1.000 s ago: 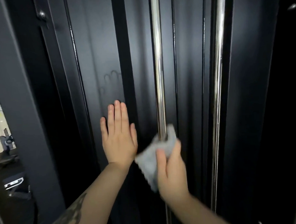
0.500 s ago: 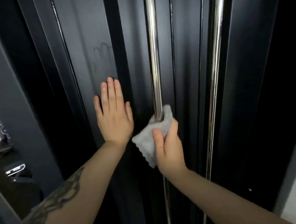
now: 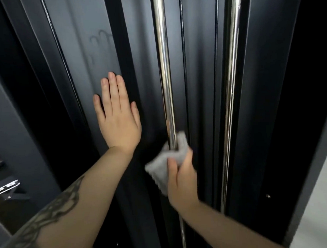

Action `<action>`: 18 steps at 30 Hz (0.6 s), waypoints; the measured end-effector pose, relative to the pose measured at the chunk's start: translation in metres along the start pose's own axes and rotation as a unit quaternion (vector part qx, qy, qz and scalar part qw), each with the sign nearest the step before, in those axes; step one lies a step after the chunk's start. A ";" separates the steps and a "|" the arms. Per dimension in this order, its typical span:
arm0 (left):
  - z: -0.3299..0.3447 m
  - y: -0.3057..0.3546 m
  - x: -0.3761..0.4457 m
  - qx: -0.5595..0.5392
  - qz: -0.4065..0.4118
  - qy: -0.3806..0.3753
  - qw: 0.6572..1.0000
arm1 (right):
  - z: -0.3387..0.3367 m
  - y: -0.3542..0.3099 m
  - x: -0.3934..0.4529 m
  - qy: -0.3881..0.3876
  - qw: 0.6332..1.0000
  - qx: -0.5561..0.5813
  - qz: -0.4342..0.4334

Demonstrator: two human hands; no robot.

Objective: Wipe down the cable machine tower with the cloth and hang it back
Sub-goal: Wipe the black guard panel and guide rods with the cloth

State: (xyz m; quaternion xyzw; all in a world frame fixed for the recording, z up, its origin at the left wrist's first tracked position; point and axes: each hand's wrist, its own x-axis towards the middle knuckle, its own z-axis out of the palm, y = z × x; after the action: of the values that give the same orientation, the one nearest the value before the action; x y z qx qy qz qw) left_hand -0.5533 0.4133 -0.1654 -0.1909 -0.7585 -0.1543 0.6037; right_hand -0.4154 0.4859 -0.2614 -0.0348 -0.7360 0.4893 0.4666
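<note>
Against the dark panel of the cable machine tower (image 3: 272, 83), the left hand (image 3: 119, 116) lies flat with its fingers straight and close together, holding nothing, below a faint handprint smudge (image 3: 100, 38). Just to its right, the right hand (image 3: 181, 180) grips a grey cloth (image 3: 160, 166) bunched around the left chrome guide rod (image 3: 163, 68), thumb pressing the fabric, while the right chrome guide rod (image 3: 231, 84) stands bare and apart.

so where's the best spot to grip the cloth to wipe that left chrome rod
As the right hand has it: the gray cloth folded around the left chrome rod from the front, pinched at its upper part so it cups the round bar. The loose lower corner hangs free. The left hand lies flat on the dark panel.
</note>
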 end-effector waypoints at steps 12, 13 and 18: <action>0.007 -0.003 0.000 -0.017 0.005 0.012 1.000 | -0.013 -0.076 0.092 -0.036 0.996 -0.001 -0.077; 0.006 -0.002 0.000 -0.014 0.003 0.010 1.000 | -0.008 -0.054 0.069 -0.027 0.997 -0.016 -0.066; 0.002 -0.001 0.000 -0.013 0.001 -0.005 1.000 | 0.002 -0.019 0.009 -0.044 0.989 -0.139 0.031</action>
State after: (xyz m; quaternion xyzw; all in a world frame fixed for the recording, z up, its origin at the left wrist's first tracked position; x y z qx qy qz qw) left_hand -0.5561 0.4132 -0.1660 -0.2004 -0.7589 -0.1624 0.5980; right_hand -0.4142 0.4787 -0.2416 -0.1004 -0.8152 0.3981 0.4085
